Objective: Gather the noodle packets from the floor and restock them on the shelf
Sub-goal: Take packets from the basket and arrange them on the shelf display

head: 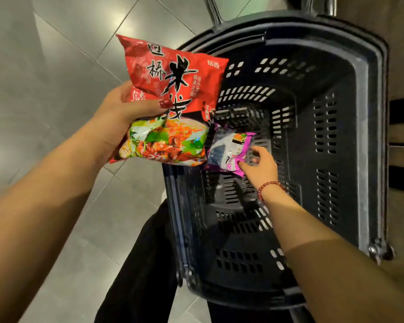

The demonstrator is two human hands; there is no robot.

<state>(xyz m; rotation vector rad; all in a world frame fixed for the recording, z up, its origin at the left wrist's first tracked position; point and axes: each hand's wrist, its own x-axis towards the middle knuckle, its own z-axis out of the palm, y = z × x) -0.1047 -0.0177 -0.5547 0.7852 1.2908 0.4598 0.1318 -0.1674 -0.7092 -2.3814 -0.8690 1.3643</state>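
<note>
From the head view, the left hand point(117, 117) holds a red noodle packet point(173, 101) up over the grey tiled floor point(56, 66) and the left rim of a dark plastic basket point(373, 136), its thumb clamped across the printed front and its fingers curled behind. The right hand point(261, 166), with a bead bracelet point(269, 185) at the wrist, reaches down inside the basket to a purple noodle packet point(226, 148) lying on the slotted bottom. Its fingers point(254, 150) are spread and lightly bent at the packet's right edge, the thumb over a corner, but whether they grip it cannot be told.
</note>
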